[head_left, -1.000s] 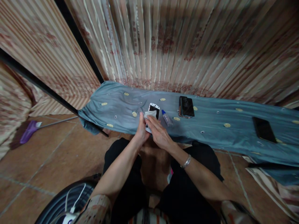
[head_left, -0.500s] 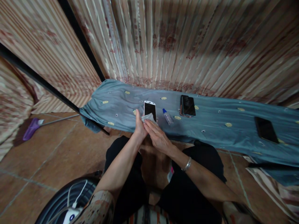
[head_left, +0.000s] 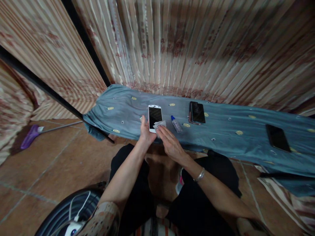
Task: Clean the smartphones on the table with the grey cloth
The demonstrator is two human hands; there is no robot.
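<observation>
A white smartphone (head_left: 155, 113) with a dark screen is held from below in my left hand (head_left: 146, 131), its thumb sticking up along the left side. My right hand (head_left: 170, 141) pinches a pale grey cloth (head_left: 159, 124) against the lower right part of the screen. Just right of the phone, a small clear bottle (head_left: 176, 125) with a blue cap lies on the blue-grey sheet (head_left: 128, 111). My left fingers are hidden beneath the phone.
Stacked phones (head_left: 197, 112) lie right of the bottle, and another dark phone (head_left: 278, 137) lies farther right. A black pole (head_left: 86, 42) rises at the left. On the floor are a purple broom (head_left: 31, 136) and a black round stool (head_left: 61, 213) bearing a white charger (head_left: 73, 228).
My right hand and the cloth have slid slightly right, uncovering more of the phone's lower part. The phone has shifted a little left in the picture.
</observation>
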